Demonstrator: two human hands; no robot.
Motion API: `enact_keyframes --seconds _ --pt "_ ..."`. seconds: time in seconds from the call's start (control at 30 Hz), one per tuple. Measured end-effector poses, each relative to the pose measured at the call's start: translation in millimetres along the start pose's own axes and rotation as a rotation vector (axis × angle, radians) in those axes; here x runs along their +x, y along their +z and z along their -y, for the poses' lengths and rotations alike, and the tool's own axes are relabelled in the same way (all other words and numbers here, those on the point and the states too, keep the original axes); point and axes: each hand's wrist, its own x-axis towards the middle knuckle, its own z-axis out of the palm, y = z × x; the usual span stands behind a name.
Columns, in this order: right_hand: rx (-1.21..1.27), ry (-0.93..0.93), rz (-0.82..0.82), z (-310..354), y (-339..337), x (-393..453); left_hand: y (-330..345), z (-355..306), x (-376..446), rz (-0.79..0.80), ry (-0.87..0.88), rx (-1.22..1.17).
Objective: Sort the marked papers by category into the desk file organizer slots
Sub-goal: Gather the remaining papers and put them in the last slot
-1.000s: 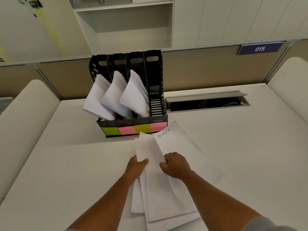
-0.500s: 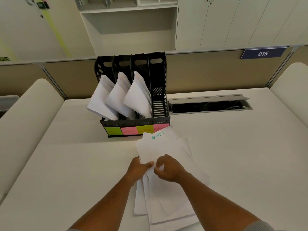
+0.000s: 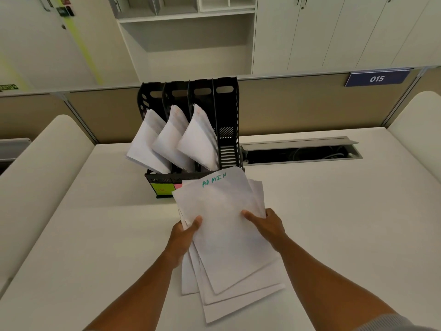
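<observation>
My left hand and right hand pinch the ADMIN-marked stack by its sides, near the desk's middle, just before the black file organizer. I'd square the splayed sheets, then slide them upright into the bare rightmost slot.

desk | open cable tray | sign "015" | cabinets

Papers look thin, matt white – slightly rough. Organizer is matt black plastic, desk smooth off-white laminate, cable tray lid brushed metal.
</observation>
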Motion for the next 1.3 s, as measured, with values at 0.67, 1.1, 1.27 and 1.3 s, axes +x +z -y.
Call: enact_keyframes --seconds 0.67,1.1,1.27,1.3 --pt "0.206 -0.286 0.137 36 26 -13 12 -53 1 -0.191 0.168 -0.136" --pt "0.090 -0.619 -0.129 85 46 -16 34 -103 -6 -0.284 0.476 -0.269" --pt "0.068 -0.595 -0.093 73 47 -11 30 -94 -6 -0.308 0.473 -0.238" --pt "0.069 -0.589 -0.104 71 48 -10 29 -92 -6 -0.312 0.467 -0.239"
